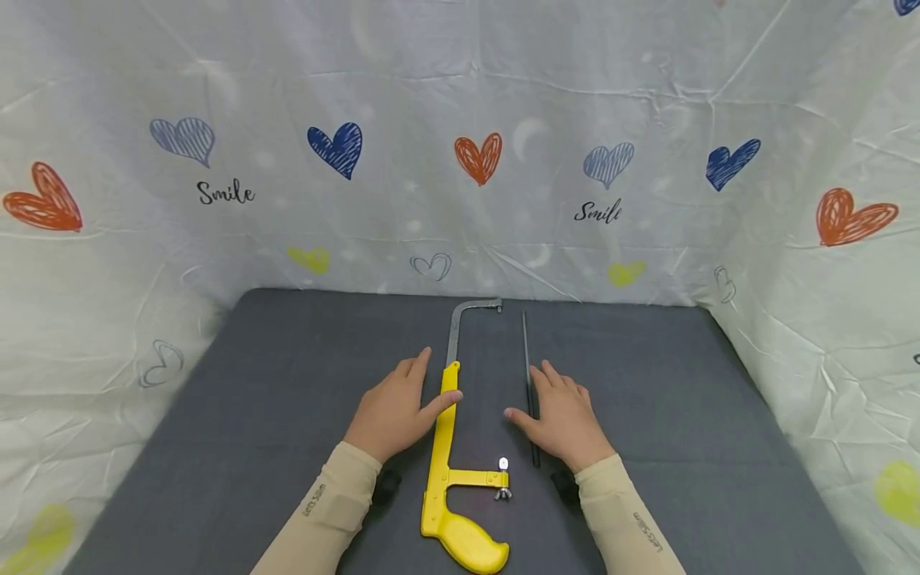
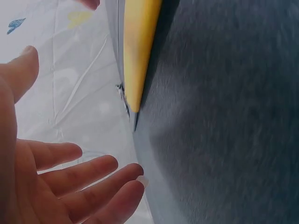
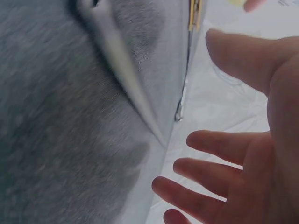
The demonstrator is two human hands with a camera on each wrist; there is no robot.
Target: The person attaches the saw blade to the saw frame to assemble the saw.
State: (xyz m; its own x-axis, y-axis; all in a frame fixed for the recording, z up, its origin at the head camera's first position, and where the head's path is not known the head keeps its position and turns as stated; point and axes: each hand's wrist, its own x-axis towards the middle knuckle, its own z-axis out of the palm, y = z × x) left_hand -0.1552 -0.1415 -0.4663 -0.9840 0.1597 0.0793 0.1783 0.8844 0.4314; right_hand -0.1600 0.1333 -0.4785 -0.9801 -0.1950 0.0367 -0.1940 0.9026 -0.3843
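A hacksaw frame with a yellow handle [image 1: 470, 543] and a grey metal front arm [image 1: 454, 331] lies lengthwise on the dark cloth. No blade spans its two ends. To its right lies a thin dark hacksaw blade [image 1: 525, 343], roughly parallel to the frame. My left hand [image 1: 395, 407] hovers over the frame's left side, its thumb overlapping the yellow bar in the head view; its fingers are spread and hold nothing. Beside the blade, my right hand [image 1: 564, 415] has its fingers extended and holds nothing. Both wrist views show the palms bare.
Dark grey cloth [image 1: 647, 359] covers the table. White curtains [image 1: 402, 216] printed with hearts enclose the back and both sides. A wing nut [image 1: 503, 494] sits on the frame's short yellow crossbar, near the handle.
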